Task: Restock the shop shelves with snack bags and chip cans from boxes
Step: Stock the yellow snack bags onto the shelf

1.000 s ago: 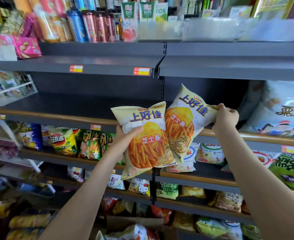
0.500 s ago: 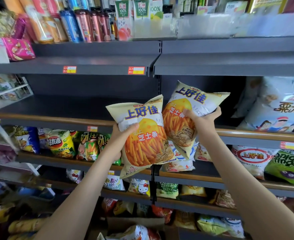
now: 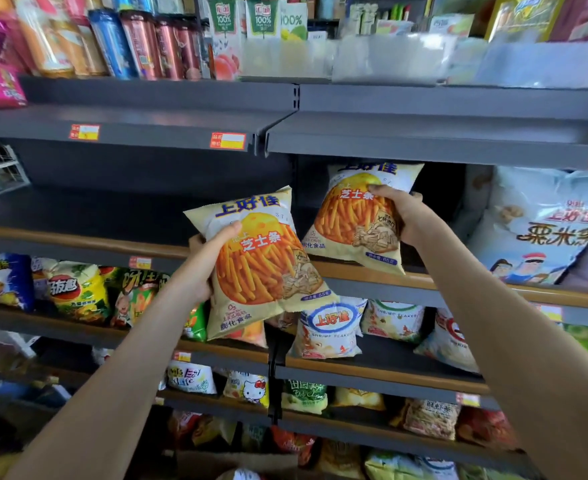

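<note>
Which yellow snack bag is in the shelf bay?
The right bag, in the right hand, top under the upper shelf; the left bag, in the left hand, hangs lower.

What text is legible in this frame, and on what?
"上好佳 芝士条": yellow snack bag gripped by left hand.
Same text: second yellow snack bag gripped by right hand.
"100%": green-topped juice cartons.
"粟米条": large pale-blue bag.
"SHRIMP FLAKES": white bag.
Blurred, unreadable: red-yellow shelf price tags.
</note>
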Motion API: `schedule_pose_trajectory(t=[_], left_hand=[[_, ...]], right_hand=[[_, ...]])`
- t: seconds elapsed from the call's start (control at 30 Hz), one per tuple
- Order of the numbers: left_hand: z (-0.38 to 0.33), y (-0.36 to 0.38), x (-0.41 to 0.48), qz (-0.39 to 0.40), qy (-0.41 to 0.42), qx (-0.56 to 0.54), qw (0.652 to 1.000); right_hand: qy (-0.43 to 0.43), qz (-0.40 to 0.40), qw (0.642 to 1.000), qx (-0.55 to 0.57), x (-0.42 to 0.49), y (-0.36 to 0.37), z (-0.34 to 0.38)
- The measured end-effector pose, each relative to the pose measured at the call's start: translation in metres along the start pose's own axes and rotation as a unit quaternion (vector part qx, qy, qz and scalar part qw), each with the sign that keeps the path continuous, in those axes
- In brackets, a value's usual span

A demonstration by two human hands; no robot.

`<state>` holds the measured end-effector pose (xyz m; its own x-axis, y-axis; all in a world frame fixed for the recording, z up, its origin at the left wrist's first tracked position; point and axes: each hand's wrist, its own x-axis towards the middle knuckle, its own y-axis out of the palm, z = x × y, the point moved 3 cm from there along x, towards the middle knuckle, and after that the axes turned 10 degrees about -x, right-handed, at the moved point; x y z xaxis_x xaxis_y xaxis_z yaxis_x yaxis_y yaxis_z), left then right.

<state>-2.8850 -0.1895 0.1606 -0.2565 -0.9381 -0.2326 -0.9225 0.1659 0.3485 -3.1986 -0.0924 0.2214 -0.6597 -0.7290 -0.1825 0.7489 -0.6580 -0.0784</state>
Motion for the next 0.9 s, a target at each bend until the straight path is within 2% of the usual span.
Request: schedule_pose_trajectory(t=[0.2, 0.37, 0.53, 0.63, 0.7, 0.9], left_hand=[[0.003, 0.021, 0.011, -0.038, 0.043, 0.015, 0.998], [-0.004, 0.027, 0.02, -0.038, 0.052, 0.038, 0.997], [-0.016, 0.029, 0.024, -0.019, 0.048, 0.048, 0.998], [-0.02, 0.031, 0.025, -0.007, 0.048, 0.053, 0.997], [-0.021, 0.031, 0.027, -0.005, 0.047, 0.044, 0.998], [-0.03, 0.034, 0.038, -0.005, 0.04, 0.0, 0.999]], right_hand=[[-0.045, -0.02, 0.991, -0.123, 0.037, -0.009, -0.013], [-0.099, -0.075, 0.929, -0.349, 0.05, -0.011, -0.01], [-0.052, 0.04, 0.873, -0.483, 0.053, 0.01, -0.025], [-0.061, 0.047, 0.861, -0.503, 0.057, 0.012, -0.035], [-0.112, 0.025, 0.856, -0.504, 0.047, 0.01, -0.034], [-0.256, -0.009, 0.806, -0.534, 0.035, 0.006, -0.042]])
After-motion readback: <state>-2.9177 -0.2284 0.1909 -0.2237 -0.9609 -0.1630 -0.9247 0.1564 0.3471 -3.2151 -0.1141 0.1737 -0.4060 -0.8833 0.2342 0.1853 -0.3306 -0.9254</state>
